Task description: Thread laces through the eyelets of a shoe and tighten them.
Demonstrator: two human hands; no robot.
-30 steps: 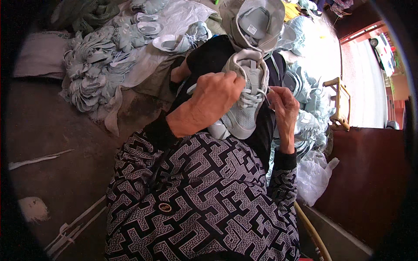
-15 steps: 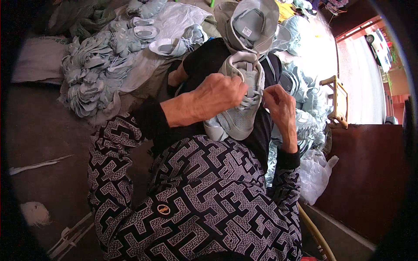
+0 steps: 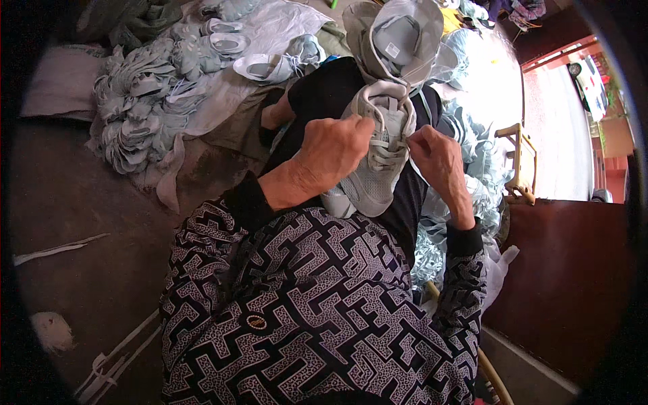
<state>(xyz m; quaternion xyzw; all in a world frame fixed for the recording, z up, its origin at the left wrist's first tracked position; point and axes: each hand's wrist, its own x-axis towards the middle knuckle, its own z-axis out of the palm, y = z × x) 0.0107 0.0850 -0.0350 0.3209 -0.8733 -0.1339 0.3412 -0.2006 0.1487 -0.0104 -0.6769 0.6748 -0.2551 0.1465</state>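
Note:
A light grey lace-up sneaker (image 3: 372, 187) rests across my lap on black trousers, toe toward me and its opening away. My left hand (image 3: 335, 152) is closed at the sneaker's left side, beside the upper eyelets; what its fingers pinch is hidden. On the other side, my right hand (image 3: 440, 160) pinches the shoelace (image 3: 383, 156) close to the eyelet edge. The lace crosses the lower part of the tongue. Just beyond the sneaker's heel lies a pale hat-like piece with a grey lining and a white label (image 3: 397, 46).
A large heap of pale grey shoe uppers (image 3: 145, 101) lies at the left on sheeting. Another sneaker (image 3: 264, 68) sits beyond my knee. More pale pieces (image 3: 480, 148) pile up at the right, near a bamboo frame (image 3: 522, 165) and a dark red panel (image 3: 567, 263).
My left hand has drawn back slightly to the left, uncovering more of the tongue and laces. My right hand stays by the eyelets. The view has shifted a little.

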